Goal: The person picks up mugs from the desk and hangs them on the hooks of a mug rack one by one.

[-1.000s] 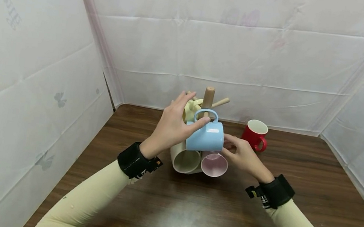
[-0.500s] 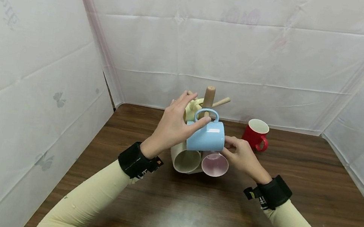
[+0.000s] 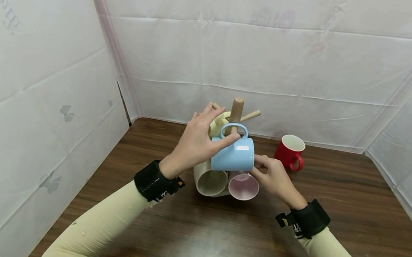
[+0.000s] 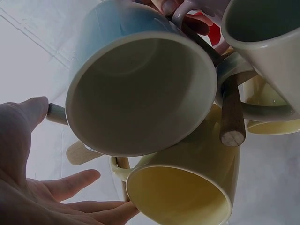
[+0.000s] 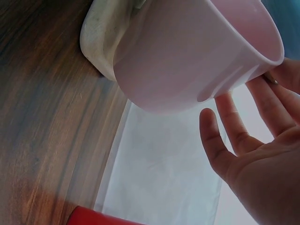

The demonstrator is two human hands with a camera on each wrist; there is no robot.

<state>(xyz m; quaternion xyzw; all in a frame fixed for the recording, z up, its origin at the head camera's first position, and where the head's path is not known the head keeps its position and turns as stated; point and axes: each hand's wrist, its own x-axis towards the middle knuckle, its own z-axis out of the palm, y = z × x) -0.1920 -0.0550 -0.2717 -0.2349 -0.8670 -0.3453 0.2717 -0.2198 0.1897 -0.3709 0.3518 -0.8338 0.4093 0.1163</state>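
A light-blue mug (image 3: 232, 155) lies sideways on the wooden mug tree (image 3: 237, 110), its handle on top round a peg. My left hand (image 3: 201, 138) spreads at its left; in the left wrist view the thumb tip (image 4: 37, 107) touches the blue handle, and the other fingers reach toward a yellow mug (image 4: 183, 192). Below hangs a pink mug (image 3: 243, 186), its handle hidden behind the blue mug in the head view. My right hand (image 3: 276, 178) pinches at the pink handle (image 4: 180, 16), fingertips beside the blue base. Its ring and little fingers are loose under the pink mug.
A cream mug (image 3: 211, 182) hangs left of the pink one. An upright red mug (image 3: 290, 152) stands to the right on the dark wooden table (image 3: 207, 240). A bare peg (image 3: 251, 115) sticks out at the back right. White sheeting (image 3: 253, 57) encloses the back and sides.
My right hand has shifted slightly and its wrist has moved a little left. The left hand stays at the blue mug, which keeps its place on the tree.
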